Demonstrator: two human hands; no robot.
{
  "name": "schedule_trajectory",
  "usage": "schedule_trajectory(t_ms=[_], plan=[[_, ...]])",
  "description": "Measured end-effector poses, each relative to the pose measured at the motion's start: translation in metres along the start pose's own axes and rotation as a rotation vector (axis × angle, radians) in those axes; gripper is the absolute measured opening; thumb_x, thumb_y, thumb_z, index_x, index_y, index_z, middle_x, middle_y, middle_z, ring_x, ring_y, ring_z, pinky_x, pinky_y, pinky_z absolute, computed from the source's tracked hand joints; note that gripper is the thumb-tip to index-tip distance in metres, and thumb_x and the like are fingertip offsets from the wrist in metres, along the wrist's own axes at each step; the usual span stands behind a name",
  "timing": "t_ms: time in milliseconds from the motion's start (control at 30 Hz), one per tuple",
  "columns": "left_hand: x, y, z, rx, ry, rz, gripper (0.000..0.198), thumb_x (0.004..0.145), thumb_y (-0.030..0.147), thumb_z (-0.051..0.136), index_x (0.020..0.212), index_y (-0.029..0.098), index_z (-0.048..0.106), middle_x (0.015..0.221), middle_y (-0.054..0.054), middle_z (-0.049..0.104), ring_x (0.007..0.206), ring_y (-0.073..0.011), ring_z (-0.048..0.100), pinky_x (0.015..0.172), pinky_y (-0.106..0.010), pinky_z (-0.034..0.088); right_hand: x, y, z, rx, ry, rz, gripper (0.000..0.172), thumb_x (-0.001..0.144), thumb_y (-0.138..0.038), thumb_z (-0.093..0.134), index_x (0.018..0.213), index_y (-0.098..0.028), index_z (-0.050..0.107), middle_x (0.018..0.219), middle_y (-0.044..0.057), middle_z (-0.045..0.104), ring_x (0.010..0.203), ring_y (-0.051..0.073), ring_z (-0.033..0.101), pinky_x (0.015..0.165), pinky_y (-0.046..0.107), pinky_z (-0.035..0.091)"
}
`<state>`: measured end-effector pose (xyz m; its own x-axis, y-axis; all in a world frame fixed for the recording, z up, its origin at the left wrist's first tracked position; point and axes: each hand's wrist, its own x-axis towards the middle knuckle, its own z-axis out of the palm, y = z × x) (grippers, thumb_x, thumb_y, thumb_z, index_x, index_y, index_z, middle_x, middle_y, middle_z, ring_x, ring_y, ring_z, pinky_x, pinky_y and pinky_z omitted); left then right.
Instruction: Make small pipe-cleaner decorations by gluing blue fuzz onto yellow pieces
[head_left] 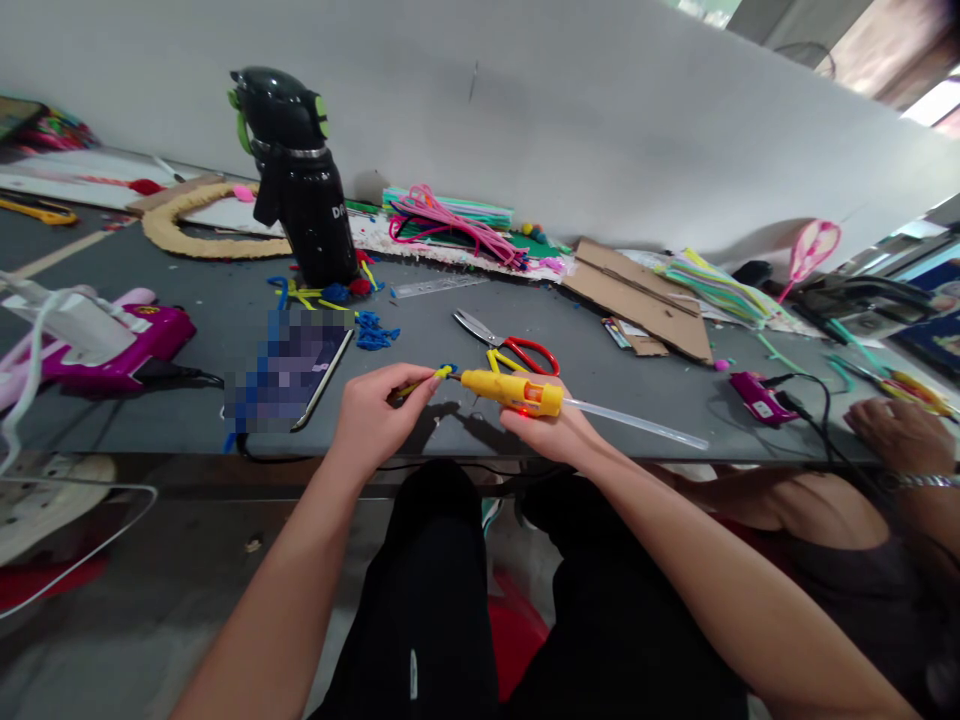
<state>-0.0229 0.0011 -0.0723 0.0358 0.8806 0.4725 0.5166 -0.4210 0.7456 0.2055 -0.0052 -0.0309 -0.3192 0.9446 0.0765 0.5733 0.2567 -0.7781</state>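
Note:
My right hand (546, 420) is wrapped round a yellow hot glue gun (510, 391), with a long clear glue stick (637, 422) sticking out of its back end and a red light glowing on it. Between the fingers of my left hand (382, 405) is pinched a small yellow and blue piece of pipe cleaner (444, 372). The gun's nozzle points left and meets or nearly meets the blue end of this piece. Just behind the gun lie scissors (517, 347) with red and yellow handles. Short blue pipe cleaner pieces (376, 331) are heaped farther back, left of the scissors.
A tall black bottle (311, 210) stands at the back left, near a phone (315, 365). Purple power strips (142, 350) with cables lie at both sides. Cardboard (637, 295) and pipe cleaner bundles (457, 225) line the wall. At right rests another person's hand (892, 432).

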Motion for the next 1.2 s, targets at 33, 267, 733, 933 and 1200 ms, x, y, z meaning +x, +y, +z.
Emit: schedule_trajectory(t_ms=[33, 267, 733, 933, 1200], plan=[[0.000, 0.000, 0.000, -0.003, 0.000, -0.001, 0.019, 0.087, 0.036, 0.067, 0.092, 0.020, 0.077, 0.085, -0.003, 0.077, 0.071, -0.0149, 0.066, 0.068, -0.024, 0.051, 0.000, 0.000, 0.000, 0.001, 0.003, 0.002, 0.018, 0.070, -0.020, 0.056, 0.061, -0.022, 0.041, 0.060, -0.003, 0.045, 0.053, 0.012, 0.043, 0.050, 0.028, 0.033], [0.000, 0.000, 0.000, 0.003, 0.002, 0.002, 0.019, 0.088, 0.036, 0.066, 0.092, 0.021, 0.077, 0.085, -0.003, 0.077, 0.073, -0.0154, 0.066, 0.069, -0.024, 0.051, -0.001, 0.002, 0.000, 0.014, 0.002, 0.013, 0.018, 0.071, -0.020, 0.057, 0.062, -0.022, 0.041, 0.061, -0.003, 0.045, 0.053, 0.012, 0.043, 0.051, 0.028, 0.033], [0.000, 0.000, 0.000, 0.012, -0.003, -0.001, 0.020, 0.088, 0.037, 0.066, 0.091, 0.021, 0.077, 0.085, -0.003, 0.077, 0.072, -0.0151, 0.065, 0.066, -0.024, 0.049, 0.000, 0.001, 0.000, -0.001, 0.047, 0.020, 0.021, 0.070, -0.020, 0.058, 0.061, -0.023, 0.039, 0.059, -0.003, 0.044, 0.053, 0.012, 0.041, 0.050, 0.029, 0.033], [0.000, 0.000, 0.000, -0.030, -0.001, -0.020, 0.019, 0.088, 0.036, 0.066, 0.091, 0.021, 0.077, 0.083, -0.003, 0.076, 0.070, -0.0146, 0.065, 0.066, -0.024, 0.050, 0.000, 0.004, -0.009, -0.011, 0.136, 0.043, 0.008, 0.071, -0.022, 0.060, 0.068, -0.021, 0.052, 0.063, -0.002, 0.054, 0.057, 0.013, 0.048, 0.054, 0.028, 0.038], [-0.001, 0.001, 0.000, -0.031, 0.005, -0.020, 0.018, 0.088, 0.035, 0.066, 0.091, 0.021, 0.077, 0.084, -0.003, 0.077, 0.070, -0.0146, 0.065, 0.067, -0.025, 0.050, 0.004, 0.049, -0.062, -0.093, 0.302, 0.213, 0.034, 0.075, -0.048, 0.071, 0.095, -0.021, 0.077, 0.080, 0.005, 0.071, 0.068, 0.019, 0.059, 0.057, 0.030, 0.044]])
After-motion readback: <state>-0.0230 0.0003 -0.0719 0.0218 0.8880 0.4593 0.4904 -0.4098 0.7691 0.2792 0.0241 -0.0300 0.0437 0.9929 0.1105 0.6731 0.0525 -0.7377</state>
